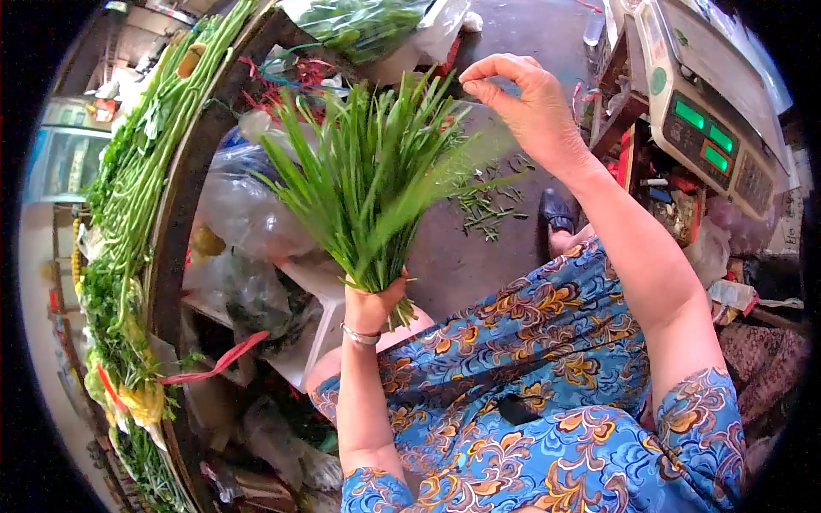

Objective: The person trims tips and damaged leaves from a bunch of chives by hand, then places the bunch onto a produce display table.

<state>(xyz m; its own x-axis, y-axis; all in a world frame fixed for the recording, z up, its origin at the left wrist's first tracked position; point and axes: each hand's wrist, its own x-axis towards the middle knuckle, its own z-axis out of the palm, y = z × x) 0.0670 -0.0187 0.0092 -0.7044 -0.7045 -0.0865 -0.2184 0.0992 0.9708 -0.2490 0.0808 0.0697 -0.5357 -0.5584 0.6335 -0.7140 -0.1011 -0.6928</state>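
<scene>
My left hand (375,306), with a bracelet at the wrist, is wrapped around the lower stalks of a thick bunch of garlic chives (359,188). The green leaves fan upward and the cut ends poke out below the fist. Up and to the right of the bunch, my right hand (523,96) is raised with thumb and forefinger drawn together in a pinch. Whatever is between those fingertips is too small to make out. A motion-blurred leaf slants out from the bunch toward the right. Short cut green pieces (487,209) lie scattered on the floor beyond.
Along the left runs a shelf edge with long beans (158,179) and leafy greens. A digital scale (705,128) with lit green displays stands at right. Bagged greens (359,26) sit at the top, clear plastic bags (248,209) behind the bunch, and a red ribbon (218,359) hangs lower left.
</scene>
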